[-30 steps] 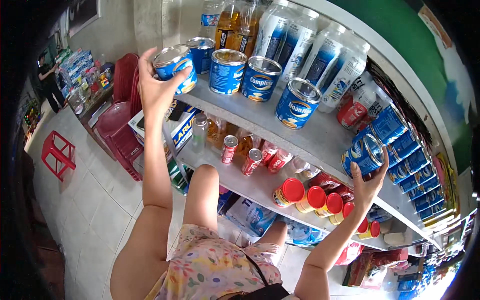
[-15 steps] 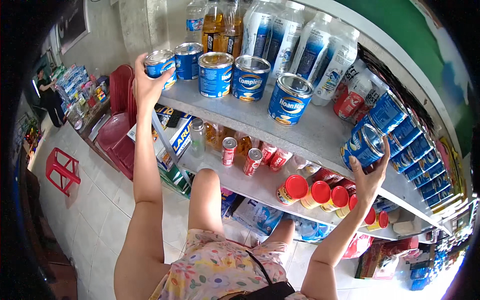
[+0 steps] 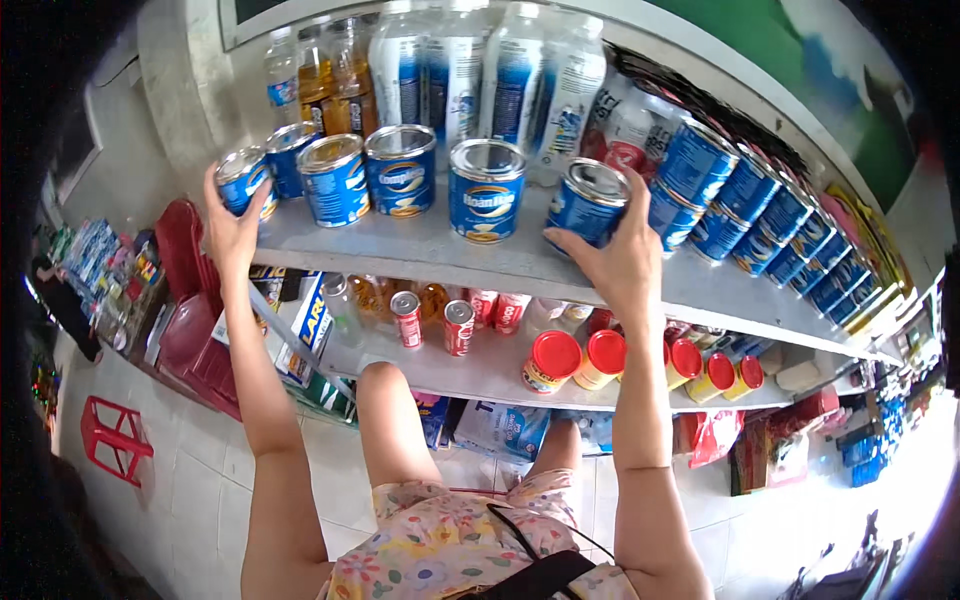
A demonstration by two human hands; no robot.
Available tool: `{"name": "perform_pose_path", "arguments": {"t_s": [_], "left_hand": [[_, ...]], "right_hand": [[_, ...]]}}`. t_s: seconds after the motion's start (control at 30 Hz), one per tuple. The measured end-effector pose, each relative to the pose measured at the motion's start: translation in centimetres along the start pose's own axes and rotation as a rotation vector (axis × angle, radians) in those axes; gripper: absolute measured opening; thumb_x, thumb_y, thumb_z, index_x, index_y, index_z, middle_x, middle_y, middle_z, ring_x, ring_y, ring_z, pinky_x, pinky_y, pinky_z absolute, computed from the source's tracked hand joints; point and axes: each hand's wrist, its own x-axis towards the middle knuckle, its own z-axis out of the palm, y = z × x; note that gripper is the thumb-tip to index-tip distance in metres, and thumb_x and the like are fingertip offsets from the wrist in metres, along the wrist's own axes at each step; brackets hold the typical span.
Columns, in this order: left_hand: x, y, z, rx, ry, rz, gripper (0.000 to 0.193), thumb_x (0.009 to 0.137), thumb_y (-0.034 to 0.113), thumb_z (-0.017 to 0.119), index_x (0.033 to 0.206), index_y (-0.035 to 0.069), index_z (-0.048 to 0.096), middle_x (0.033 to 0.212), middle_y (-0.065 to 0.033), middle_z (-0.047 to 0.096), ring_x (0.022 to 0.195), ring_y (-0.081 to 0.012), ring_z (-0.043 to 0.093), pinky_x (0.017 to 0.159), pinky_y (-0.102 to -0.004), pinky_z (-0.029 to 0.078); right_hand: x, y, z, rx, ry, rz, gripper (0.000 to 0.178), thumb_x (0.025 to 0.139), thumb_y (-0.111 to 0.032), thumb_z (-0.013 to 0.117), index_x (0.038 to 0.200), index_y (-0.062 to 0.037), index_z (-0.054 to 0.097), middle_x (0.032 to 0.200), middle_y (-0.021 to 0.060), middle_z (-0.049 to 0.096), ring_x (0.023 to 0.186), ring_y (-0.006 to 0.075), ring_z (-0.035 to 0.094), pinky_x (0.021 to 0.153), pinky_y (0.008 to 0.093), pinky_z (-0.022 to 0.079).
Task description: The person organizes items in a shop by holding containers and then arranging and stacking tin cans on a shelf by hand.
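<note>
The left can (image 3: 243,186) is blue with a silver top, and it is at the left end of the top shelf (image 3: 400,245). The left hand (image 3: 236,228) has its grip around this can, with the thumb on one side and fingers on the other. The right can (image 3: 585,212) looks much the same and is farther right, by the front of the shelf. The right hand (image 3: 620,258) has its grip around that one, thumb in front and fingers at the far side. I cannot tell if its bottom touches the shelf.

Between the hands are four more blue cans (image 3: 487,195), all standing up. One is just beside the left can, a bit farther back. To the right of the right hand, lots of blue cans (image 3: 735,215) sit in stacks. Behind the row stand white and blue bottles (image 3: 505,85) and two bottles with yellow-brown drink (image 3: 352,90).

On the lower shelf (image 3: 440,378) are small red cans (image 3: 407,322) and tubs with red lids (image 3: 555,357). A red stool (image 3: 115,440) is on the floor (image 3: 195,500), far to the left.
</note>
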Motion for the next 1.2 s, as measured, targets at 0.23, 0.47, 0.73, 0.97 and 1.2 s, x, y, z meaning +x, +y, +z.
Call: {"name": "perform_pose_path", "arguments": {"t_s": [0.23,0.47,0.73,0.97,1.2], "left_hand": [[0.0,-0.4,-1.3,0.103,-0.036,-0.079,0.085,0.081,0.053,0.065,0.140,0.000,0.032,0.133,-0.0258,0.048,0.122,-0.0360,0.049,0.102,-0.0405,0.036],[-5.3,9.6,-2.0,-0.447,0.337,0.227,0.044,0.087,0.008,0.065,0.125,-0.005,0.045,0.122,-0.0200,0.055,0.112,-0.0264,0.053,0.100,-0.0368,0.039],[-14.4,26.4,4.5,-0.791,-0.548,0.886,0.035,0.073,0.013,0.074,0.104,0.002,0.061,0.127,-0.0162,0.052,0.123,-0.0343,0.046,0.098,-0.0435,0.044],[-15.8,28.4,7.4,-0.568,-0.591,0.886,0.051,0.070,0.016,0.076,0.114,-0.001,0.056,0.135,-0.0187,0.045,0.132,-0.0328,0.036,0.107,-0.0402,0.035],[-15.9,28.2,7.5,-0.510,-0.605,0.821,0.067,0.072,0.020,0.076,0.127,-0.004,0.046,0.138,-0.0222,0.040,0.132,-0.0361,0.035,0.107,-0.0442,0.034]], "right_hand": [[-1.7,1.9,-2.5,0.308,0.352,0.020,0.090,0.069,-0.020,0.083,0.140,-0.0062,0.029,0.117,0.0212,0.058,0.105,0.0289,0.060,0.086,0.0400,0.051],[3.0,5.1,-8.7,0.224,0.549,0.024,0.065,0.076,-0.026,0.078,0.125,0.0016,0.046,0.105,0.0198,0.062,0.094,0.0228,0.062,0.078,0.0361,0.054],[6.9,6.6,-4.3,0.053,0.481,-0.046,0.092,0.065,-0.033,0.083,0.133,0.0034,0.034,0.094,0.0229,0.063,0.079,0.0296,0.065,0.073,0.0363,0.051],[5.9,6.6,-4.8,0.209,0.622,-0.282,0.095,0.060,-0.024,0.087,0.135,-0.0042,0.032,0.117,0.0185,0.056,0.108,0.0276,0.057,0.092,0.0371,0.045],[-0.9,3.8,-7.0,0.290,0.447,-0.183,0.096,0.061,-0.028,0.087,0.135,-0.0032,0.030,0.110,0.0205,0.061,0.102,0.0301,0.062,0.086,0.0381,0.050]]}}
